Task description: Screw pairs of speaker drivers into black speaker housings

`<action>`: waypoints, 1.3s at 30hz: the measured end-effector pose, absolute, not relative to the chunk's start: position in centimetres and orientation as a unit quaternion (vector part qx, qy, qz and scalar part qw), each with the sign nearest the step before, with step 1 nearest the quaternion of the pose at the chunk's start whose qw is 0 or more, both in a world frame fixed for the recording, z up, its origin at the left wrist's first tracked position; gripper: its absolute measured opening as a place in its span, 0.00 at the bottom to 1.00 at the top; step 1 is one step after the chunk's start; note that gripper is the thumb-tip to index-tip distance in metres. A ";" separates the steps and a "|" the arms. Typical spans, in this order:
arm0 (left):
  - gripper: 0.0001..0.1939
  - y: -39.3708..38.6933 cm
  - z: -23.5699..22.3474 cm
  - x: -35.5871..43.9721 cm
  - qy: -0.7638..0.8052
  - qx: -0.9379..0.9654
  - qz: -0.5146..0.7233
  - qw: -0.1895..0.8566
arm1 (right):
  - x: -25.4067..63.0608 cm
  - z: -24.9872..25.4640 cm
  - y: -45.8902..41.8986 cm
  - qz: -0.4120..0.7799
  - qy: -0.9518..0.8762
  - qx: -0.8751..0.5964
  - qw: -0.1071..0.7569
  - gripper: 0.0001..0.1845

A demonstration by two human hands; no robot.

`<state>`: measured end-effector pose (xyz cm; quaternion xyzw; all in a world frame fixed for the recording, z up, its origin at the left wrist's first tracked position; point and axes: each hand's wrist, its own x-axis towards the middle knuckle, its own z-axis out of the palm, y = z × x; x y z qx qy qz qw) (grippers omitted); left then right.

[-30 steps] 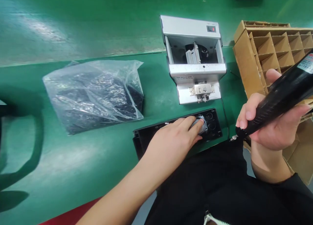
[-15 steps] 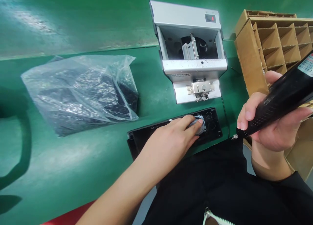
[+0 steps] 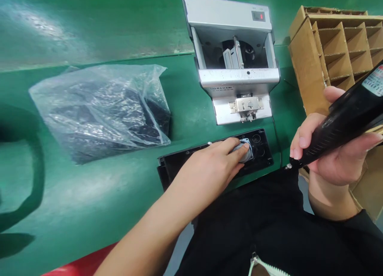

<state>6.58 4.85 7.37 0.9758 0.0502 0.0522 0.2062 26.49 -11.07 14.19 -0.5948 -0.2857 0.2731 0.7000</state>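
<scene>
Black tool [image 3: 338,126] stays held; silver machine [image 3: 239,76] appears higher.

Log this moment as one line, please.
Left hand: fingers on round grey part in black housing | Right hand: holding black tool | Nearby: silver machine, plastic bag, divided cardboard box

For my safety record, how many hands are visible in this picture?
2: the left hand on the grey round part in the black housing; the right hand around the black tool.
</scene>
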 end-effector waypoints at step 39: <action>0.19 3.9 7.3 6.2 0.071 0.976 0.001 0.206 | 27.7 19.7 -5.6 0.116 -0.340 -0.589 0.724 0.27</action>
